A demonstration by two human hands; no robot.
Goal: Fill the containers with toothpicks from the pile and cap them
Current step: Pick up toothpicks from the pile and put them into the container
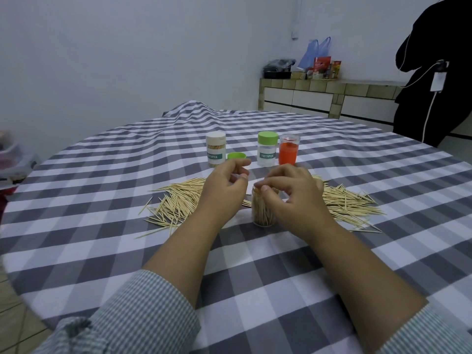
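A clear uncapped container (pixel 263 213) packed with upright toothpicks stands between my hands on the checked cloth. My right hand (pixel 291 192) curls over its mouth, thumb and forefinger pinching the toothpick tips at the rim. My left hand (pixel 224 186) hovers just left of the container with loosely curled fingers, holding nothing. The loose toothpick pile (pixel 178 201) spreads left and right behind my hands. Behind it stand a white-capped container (pixel 215 149) full of toothpicks, a loose green cap (pixel 236 155), a green-capped see-through container (pixel 267 150) and an orange container (pixel 288 150).
The grey and white checked tablecloth (pixel 255 264) covers a round table and bunches up at the far side. A person in dark clothes (pixel 431 72) stands at the far right. A tiled counter (pixel 332 94) with bags and packets runs along the back wall.
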